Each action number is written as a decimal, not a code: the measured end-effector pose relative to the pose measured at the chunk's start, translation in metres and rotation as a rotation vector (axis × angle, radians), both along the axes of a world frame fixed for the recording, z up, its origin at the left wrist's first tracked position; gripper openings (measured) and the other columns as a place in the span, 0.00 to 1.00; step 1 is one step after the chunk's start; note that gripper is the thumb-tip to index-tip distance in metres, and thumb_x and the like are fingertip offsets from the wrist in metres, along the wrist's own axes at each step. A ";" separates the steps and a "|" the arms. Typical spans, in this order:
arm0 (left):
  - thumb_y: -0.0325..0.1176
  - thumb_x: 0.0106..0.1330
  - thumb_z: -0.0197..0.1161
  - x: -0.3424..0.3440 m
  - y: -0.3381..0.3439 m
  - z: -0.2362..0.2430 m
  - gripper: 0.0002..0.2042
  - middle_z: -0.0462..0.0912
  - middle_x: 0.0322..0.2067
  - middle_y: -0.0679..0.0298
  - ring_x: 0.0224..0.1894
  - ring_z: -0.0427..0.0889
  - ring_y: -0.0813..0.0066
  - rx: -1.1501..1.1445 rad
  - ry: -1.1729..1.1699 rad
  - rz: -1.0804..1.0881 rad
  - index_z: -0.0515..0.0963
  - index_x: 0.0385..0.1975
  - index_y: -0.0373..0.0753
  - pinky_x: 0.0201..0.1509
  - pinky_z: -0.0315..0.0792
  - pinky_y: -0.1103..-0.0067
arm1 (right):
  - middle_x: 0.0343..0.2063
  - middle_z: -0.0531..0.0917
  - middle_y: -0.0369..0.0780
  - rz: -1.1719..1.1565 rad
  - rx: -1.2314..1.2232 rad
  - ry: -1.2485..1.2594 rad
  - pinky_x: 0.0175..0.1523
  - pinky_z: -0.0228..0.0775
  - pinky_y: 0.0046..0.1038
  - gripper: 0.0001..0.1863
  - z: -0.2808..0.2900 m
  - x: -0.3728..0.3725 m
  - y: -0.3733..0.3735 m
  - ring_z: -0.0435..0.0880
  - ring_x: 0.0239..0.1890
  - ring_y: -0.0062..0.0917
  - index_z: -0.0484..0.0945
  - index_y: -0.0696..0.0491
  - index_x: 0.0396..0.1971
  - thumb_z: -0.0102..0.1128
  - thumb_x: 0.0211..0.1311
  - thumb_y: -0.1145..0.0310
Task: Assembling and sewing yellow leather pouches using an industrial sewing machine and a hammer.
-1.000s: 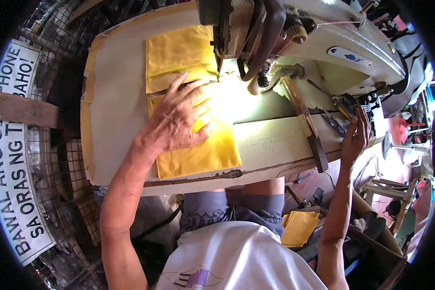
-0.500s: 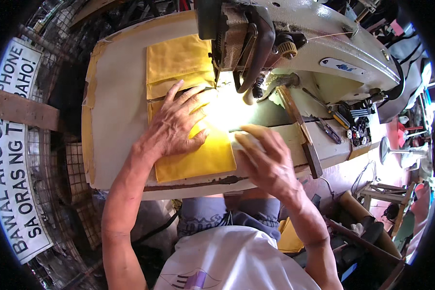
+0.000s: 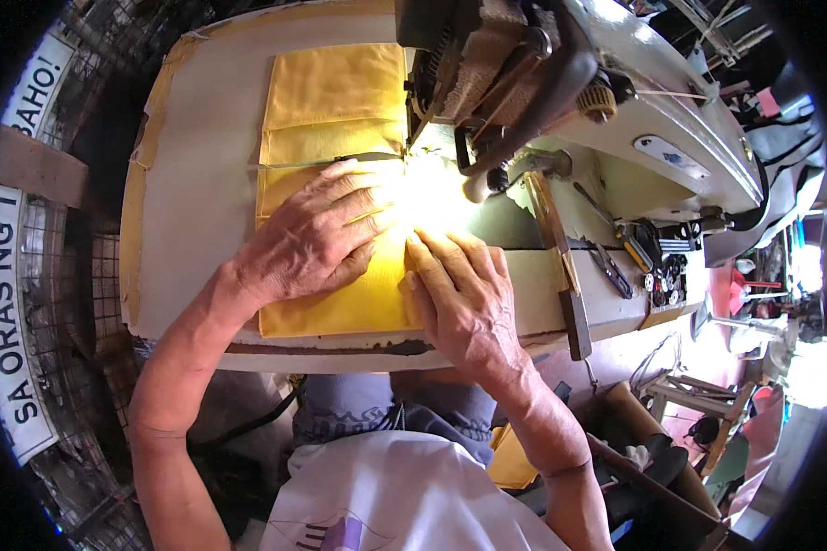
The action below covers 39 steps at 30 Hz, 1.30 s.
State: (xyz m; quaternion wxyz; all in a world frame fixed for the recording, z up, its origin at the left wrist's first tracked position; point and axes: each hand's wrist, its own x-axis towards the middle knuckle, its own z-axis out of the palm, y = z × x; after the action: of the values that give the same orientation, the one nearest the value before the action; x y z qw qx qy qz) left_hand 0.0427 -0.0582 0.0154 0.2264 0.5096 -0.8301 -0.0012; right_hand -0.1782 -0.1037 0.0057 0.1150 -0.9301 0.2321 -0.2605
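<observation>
A yellow panel, fabric or soft leather-like sheet, lies flat at the table's front beneath the sewing machine. My left hand rests palm down across it with fingers stretched toward the needle area. Along the panel's right edge my right hand is laid, fingers extended and touching the edge near the bright spot. Beyond them a second yellow piece with a folded band extends away from me; a dark slit separates the two, and I cannot tell whether they are joined. Glare from the machine's lamp hides the needle and presser foot.
To the right on the machine bed are a wooden strip, a screwdriver, snips and several bobbins. The pale tabletop spreads left, with a wire-mesh wall beyond it. More yellow material sits below by my right arm.
My right hand has moved left onto the panel's right edge, its fingers now laid down. The left hand stays on the panel. The whole view has shifted slightly.
</observation>
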 end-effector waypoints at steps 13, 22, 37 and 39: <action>0.29 0.56 0.61 0.019 -0.021 -0.003 0.17 0.78 0.51 0.55 0.58 0.73 0.58 0.001 -0.022 -0.047 0.79 0.45 0.32 0.68 0.64 0.63 | 0.50 0.80 0.41 -0.015 0.008 0.082 0.50 0.64 0.35 0.20 0.001 0.014 -0.020 0.77 0.51 0.33 0.77 0.55 0.52 0.61 0.59 0.68; 0.30 0.57 0.61 0.009 -0.019 -0.002 0.17 0.78 0.50 0.56 0.58 0.74 0.60 -0.026 -0.020 0.028 0.78 0.47 0.33 0.68 0.63 0.64 | 0.51 0.80 0.42 -0.048 0.035 0.099 0.49 0.63 0.36 0.21 0.004 0.016 -0.020 0.75 0.50 0.35 0.76 0.54 0.54 0.60 0.60 0.68; 0.34 0.61 0.61 -0.001 -0.010 -0.006 0.18 0.77 0.51 0.55 0.60 0.72 0.60 -0.023 -0.036 0.076 0.77 0.49 0.33 0.71 0.58 0.60 | 0.46 0.80 0.40 -0.044 -0.033 -0.033 0.47 0.62 0.36 0.17 -0.009 0.014 -0.025 0.74 0.46 0.34 0.79 0.55 0.47 0.62 0.57 0.67; 0.34 0.60 0.61 -0.003 -0.010 -0.003 0.19 0.77 0.51 0.55 0.60 0.72 0.60 -0.001 -0.029 0.064 0.77 0.49 0.33 0.71 0.58 0.60 | 0.46 0.80 0.40 -0.063 -0.031 -0.018 0.47 0.62 0.36 0.17 -0.008 0.012 -0.024 0.74 0.46 0.34 0.79 0.55 0.47 0.62 0.57 0.68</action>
State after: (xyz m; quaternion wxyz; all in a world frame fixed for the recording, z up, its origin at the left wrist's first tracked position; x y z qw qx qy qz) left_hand 0.0393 -0.0682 0.0127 0.2143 0.5358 -0.8166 0.0137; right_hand -0.1662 -0.1279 -0.0022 0.0942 -0.9215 0.2563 -0.2762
